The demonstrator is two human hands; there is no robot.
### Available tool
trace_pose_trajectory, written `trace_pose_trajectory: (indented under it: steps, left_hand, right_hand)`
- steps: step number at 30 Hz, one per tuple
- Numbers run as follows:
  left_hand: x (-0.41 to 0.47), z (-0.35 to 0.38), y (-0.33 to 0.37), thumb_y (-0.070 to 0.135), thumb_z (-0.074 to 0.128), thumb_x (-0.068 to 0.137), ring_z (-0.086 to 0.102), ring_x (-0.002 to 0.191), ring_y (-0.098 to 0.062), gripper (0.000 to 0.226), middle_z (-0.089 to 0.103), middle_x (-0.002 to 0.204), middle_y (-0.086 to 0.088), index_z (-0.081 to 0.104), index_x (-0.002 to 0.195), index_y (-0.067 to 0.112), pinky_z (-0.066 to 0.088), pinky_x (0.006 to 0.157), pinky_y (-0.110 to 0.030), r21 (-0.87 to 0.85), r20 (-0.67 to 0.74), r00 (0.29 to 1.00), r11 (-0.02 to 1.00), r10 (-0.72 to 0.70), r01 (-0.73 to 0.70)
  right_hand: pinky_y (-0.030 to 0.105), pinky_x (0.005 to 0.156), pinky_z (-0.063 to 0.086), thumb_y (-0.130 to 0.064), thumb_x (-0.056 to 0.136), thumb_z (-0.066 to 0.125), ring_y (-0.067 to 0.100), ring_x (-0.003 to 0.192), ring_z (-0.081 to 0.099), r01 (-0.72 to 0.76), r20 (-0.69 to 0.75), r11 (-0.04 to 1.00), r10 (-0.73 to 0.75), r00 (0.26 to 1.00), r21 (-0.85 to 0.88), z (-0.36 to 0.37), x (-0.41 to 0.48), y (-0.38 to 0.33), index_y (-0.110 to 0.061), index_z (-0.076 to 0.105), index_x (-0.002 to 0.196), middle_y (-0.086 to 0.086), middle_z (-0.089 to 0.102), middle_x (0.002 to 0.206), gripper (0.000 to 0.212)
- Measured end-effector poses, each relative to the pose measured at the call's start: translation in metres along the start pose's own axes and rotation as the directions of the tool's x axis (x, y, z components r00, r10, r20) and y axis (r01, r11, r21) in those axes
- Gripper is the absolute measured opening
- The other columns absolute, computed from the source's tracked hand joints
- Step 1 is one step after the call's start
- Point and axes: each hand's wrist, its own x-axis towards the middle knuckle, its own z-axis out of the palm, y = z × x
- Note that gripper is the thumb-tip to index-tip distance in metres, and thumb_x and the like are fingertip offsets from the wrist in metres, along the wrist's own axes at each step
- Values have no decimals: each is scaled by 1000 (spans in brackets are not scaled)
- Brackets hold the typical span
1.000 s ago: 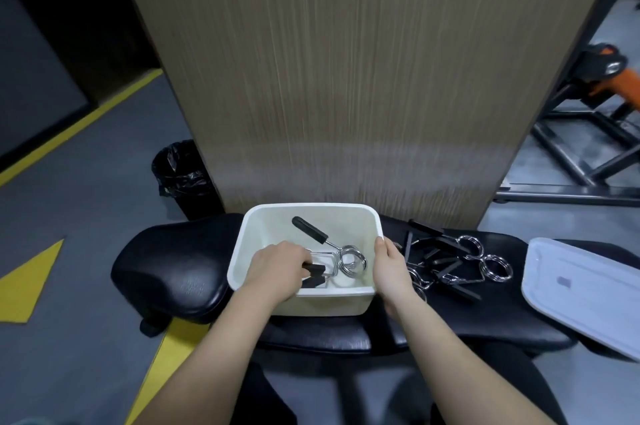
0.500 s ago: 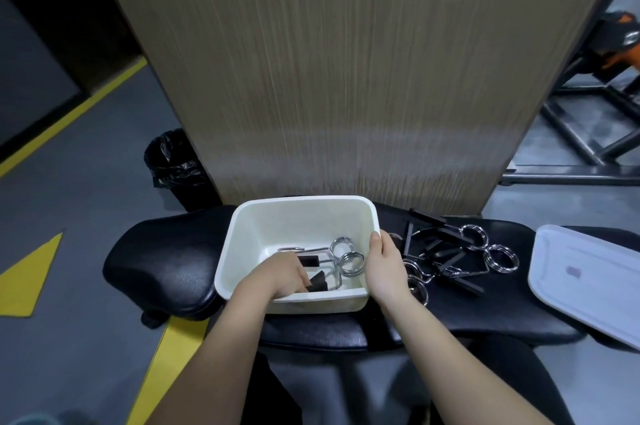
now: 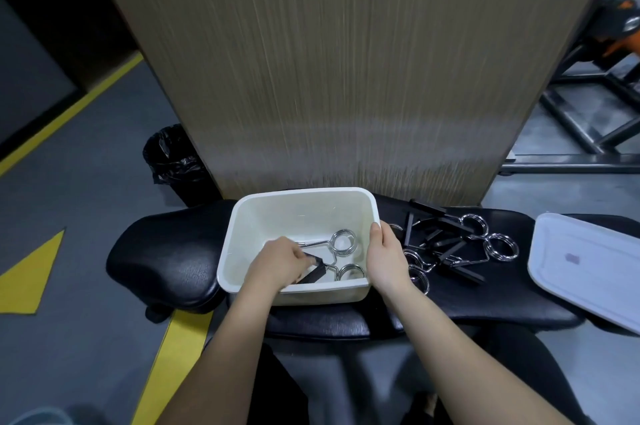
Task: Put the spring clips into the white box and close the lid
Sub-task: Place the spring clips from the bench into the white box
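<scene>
Item: black bin (image 3: 173, 161), lined, on the floor at far left, behind the padded black surface (image 3: 162, 262); no part in the task. Item: white box (image 3: 298, 213), open, standing on that surface. Item: left hand (image 3: 277, 265), inside the box near its front wall, fingers curled around the black handle of a spring clip (image 3: 317, 272) that lies on the box floor with its chrome coil toward the right wall; whether the grip is firm or just letting go cannot be told. Item: second clip (image 3: 343, 243), loose in the box behind the first, coils close together. Item: right hand (image 3: 386, 255), thumb over the box's right rim, fingers down the outer wall, steadying it; it carries no clip. Item: remaining clips (image 3: 450, 248), a tangled heap on the surface just right of the box, handles crossing and coils interlocked. Item: lid (image 3: 588, 265), flat, well apart at far right, partly overhanging the surface edge. Hazards, judged: the tangled heap may lift as a clump and shed clips onto the floor; a handle left propped against the wall could keep the lid from seating; a knock on the overhanging lid could tip it off.
</scene>
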Motion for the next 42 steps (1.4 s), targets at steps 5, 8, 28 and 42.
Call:
trace_pose_trajectory:
  steps: [5,8,28,42]
  left_hand:
    - [-24,-4,8,54,50,93,61,67,-10,25,63,64,10,69,90,37,45,59,-29,9,-291,919,962,265,-274]
    - [-38,-5,8,55,45,93,63,72,-8,29,68,69,14,69,95,38,51,66,-30,139,-226,869,898,440,-418]
    - [-48,31,55,72,2,93,63,104,-28,80,72,109,-2,67,95,25,44,84,-41,462,77,927,811,367,-360]
    - [-49,31,57,74,0,90,61,93,-28,81,71,100,0,61,76,24,45,82,-41,484,77,948,819,309,-307]
  right_hand:
    - [30,80,33,-33,106,27,20,98,55,-31,36,999,30,999,38,-5,-3,-7,-19,58,120,-2,62,109,37]
    - [34,92,43,-37,105,27,19,106,58,-91,129,991,79,988,95,-8,-1,-6,-25,56,125,-3,64,115,37]
    - [48,106,37,-24,95,51,43,126,44,-7,-115,729,-99,988,-684,-115,86,81,-20,49,143,10,52,142,48]
    - [29,78,51,-13,96,61,18,88,63,456,-253,722,-641,725,-520,-148,66,30,-11,71,112,2,63,105,19]
